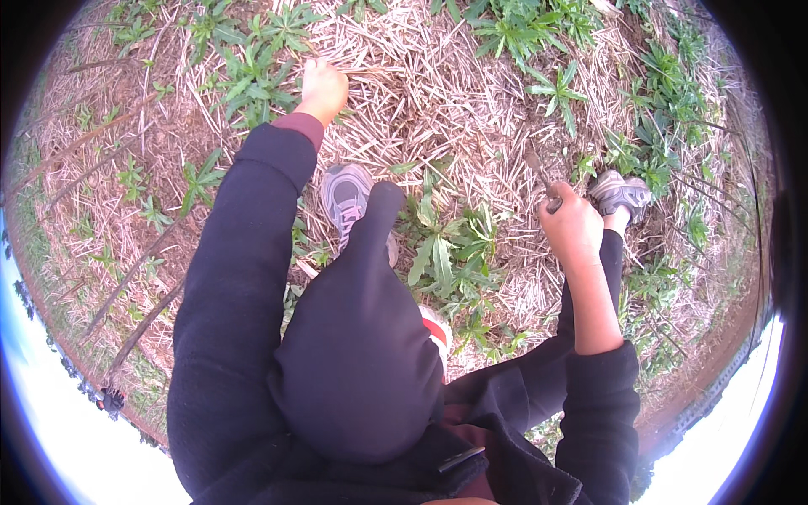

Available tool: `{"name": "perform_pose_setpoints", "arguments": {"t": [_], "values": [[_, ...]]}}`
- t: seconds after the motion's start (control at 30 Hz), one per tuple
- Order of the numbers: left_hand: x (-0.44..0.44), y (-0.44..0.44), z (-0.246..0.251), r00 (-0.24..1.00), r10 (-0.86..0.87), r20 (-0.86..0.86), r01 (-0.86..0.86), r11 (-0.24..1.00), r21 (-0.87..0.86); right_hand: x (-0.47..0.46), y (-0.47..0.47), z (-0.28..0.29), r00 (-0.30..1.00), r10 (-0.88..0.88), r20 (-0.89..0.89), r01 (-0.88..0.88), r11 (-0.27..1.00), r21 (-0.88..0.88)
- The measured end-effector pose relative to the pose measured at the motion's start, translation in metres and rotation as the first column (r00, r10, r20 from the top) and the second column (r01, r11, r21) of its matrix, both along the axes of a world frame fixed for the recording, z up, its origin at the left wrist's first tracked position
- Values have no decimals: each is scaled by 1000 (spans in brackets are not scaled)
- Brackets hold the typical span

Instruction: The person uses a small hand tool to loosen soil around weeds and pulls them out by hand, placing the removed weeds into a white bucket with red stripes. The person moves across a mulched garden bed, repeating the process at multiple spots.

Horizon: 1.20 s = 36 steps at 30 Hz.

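My left hand (pixel 324 85) is closed near the straw-covered ground at the upper left, beside a leafy green plant (pixel 252 88). Dry stalks touch or pass its fingers; whether it grips them I cannot tell. On the right, my right hand (pixel 571 221) is closed around the handle of a small hand tool with a narrow, soil-coloured shaft (pixel 535 164). The shaft points up and left toward the straw, and its tip is hard to tell from the ground. Between my feet grows a weed with jagged leaves (pixel 442 252).
My shoes (pixel 347 192) stand in dry straw mulch (pixel 410 101). Leafy plants (pixel 530 25) grow at the top and along the right. Thin stakes or poles (pixel 136 328) slant over the ground at the left. A red and white object (pixel 437 329) lies under my knee.
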State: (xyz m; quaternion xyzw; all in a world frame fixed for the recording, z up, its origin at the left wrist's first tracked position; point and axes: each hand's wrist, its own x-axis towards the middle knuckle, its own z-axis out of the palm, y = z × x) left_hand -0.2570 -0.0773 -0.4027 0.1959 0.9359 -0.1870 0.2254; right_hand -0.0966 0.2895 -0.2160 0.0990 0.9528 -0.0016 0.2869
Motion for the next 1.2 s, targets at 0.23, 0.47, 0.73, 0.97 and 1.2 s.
{"name": "perform_pose_setpoints", "arguments": {"t": [0.23, 0.47, 0.73, 0.97, 1.2], "values": [[-8, 7, -2, 992, -3, 125, 17, 994, -107, 0, -1, 0, 1000, -2, 2, 2, 1000, 8], [3, 22, 13, 989, -11, 145, 13, 1000, -16, 0, -2, 1, 1000, -13, 7, 13, 1000, 5], [20, 43, 77, 745, -158, 648, -299, 789, 536, -1, -3, 0, 1000, 5, 11, -5, 1000, 5], [-32, -43, 32, 968, 244, 62, -251, 943, 219, 5, -3, -4, 999, 5, -36, -5, 1000, -11], [-27, -53, 12, 955, 242, 171, -250, 968, 24, 6, -4, -6, 1000, 8, -8, -8, 1000, 11]]}}
